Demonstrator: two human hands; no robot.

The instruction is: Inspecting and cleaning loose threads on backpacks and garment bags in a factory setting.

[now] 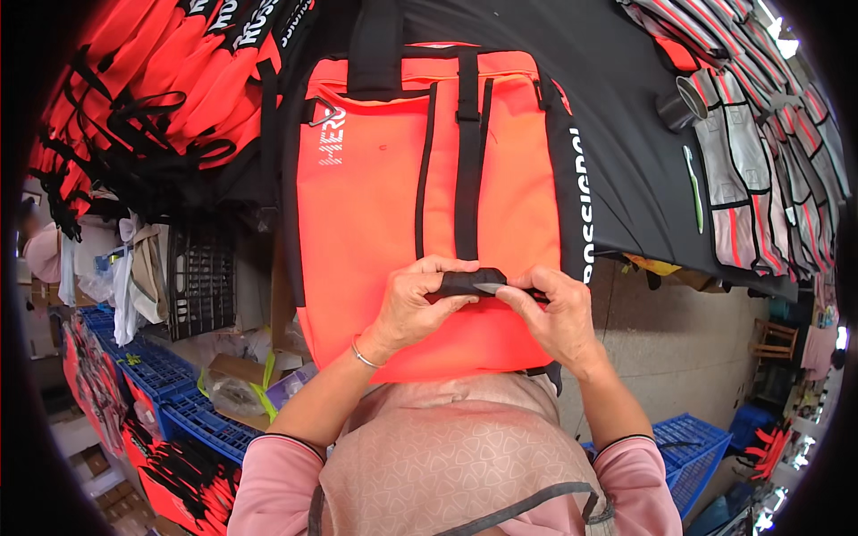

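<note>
A bright orange-red bag (pixel 357 214) with black edging lies in front of me, its lower end against my body. Down its middle runs a black webbing strap (pixel 468 170) through a buckle near the top. Over the lower part of the bag, my left hand (pixel 407 299) pinches one end of a folded black fabric handle (pixel 456 284) between thumb and fingers. My right hand (pixel 559 313) grips the other end, thumb pressed against it. Between the two thumbs a pale grey sliver shows in the fold; I cannot tell what it is.
Similar orange bags (pixel 170 98) are piled at the upper left. Grey bag pieces with orange stripes (pixel 751 179) lie at the right of the black-covered table (pixel 626 192), near a green-and-white toothbrush (pixel 693 188) and a dark cup (pixel 681 103). Blue crates (pixel 210 420) stand at the lower left.
</note>
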